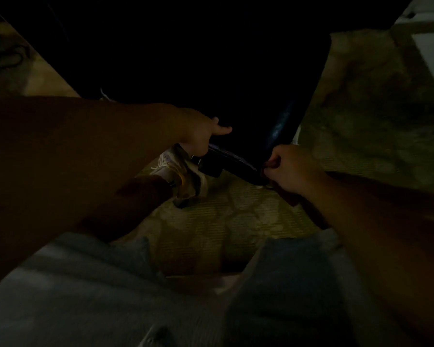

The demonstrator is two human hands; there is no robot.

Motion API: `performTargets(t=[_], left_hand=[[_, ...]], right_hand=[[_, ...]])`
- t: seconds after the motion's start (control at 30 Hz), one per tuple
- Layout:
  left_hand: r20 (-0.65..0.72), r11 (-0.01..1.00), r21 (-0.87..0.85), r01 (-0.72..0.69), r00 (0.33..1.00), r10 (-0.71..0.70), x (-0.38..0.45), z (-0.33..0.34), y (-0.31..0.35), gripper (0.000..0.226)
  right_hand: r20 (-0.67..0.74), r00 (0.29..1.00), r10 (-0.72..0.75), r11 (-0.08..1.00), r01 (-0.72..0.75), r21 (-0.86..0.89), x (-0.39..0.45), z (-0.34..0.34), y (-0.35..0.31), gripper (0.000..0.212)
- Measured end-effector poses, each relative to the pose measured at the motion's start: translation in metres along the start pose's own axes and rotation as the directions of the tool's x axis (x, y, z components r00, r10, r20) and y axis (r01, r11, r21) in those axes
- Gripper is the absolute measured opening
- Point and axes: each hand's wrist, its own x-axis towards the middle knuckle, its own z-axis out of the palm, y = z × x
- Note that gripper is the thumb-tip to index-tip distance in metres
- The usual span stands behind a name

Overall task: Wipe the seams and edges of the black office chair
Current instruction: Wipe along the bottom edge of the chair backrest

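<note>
The scene is very dark. The black office chair (186,58) fills the upper middle, and its side edge (281,126) shows a faint blue sheen. A dark bar-like part of the chair (232,162) runs between my hands. My left hand (198,132) holds the chair's lower part at that bar's left end, thumb pointing right and fingers hidden behind it. My right hand (290,170) is curled into a fist at the bar's right end, below the chair's edge. It pinches a small wad, apparently a cloth (268,166), that is mostly hidden.
A pale sneaker (183,176) on a foot stands on the patterned light carpet (223,221) just below my left hand. My light clothing (85,296) fills the bottom. A dark cable (8,58) lies at the far left, and white furniture (431,46) stands at the top right.
</note>
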Motion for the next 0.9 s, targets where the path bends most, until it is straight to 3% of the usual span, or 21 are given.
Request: performTargets(t=[0.4,0.63,0.9], left_hand=[[0.017,0.998,0.025,-0.055,0.998,0.055,-0.028,0.044,-0.004,0.086],[0.008,0.995,0.093,-0.045,0.999,0.045,-0.047,0.070,-0.003,0.088],[-0.134,0.976,0.214,-0.030,0.989,0.060,-0.071,0.091,0.022,0.091]], right_hand=[[0.080,0.992,-0.095,0.983,0.106,-0.147,-0.039,0.020,-0.026,0.012],[0.057,0.987,-0.151,0.964,0.160,-0.212,-0.058,0.018,-0.039,0.018],[0.128,0.984,-0.124,0.949,0.155,-0.273,-0.068,0.023,-0.041,0.026]])
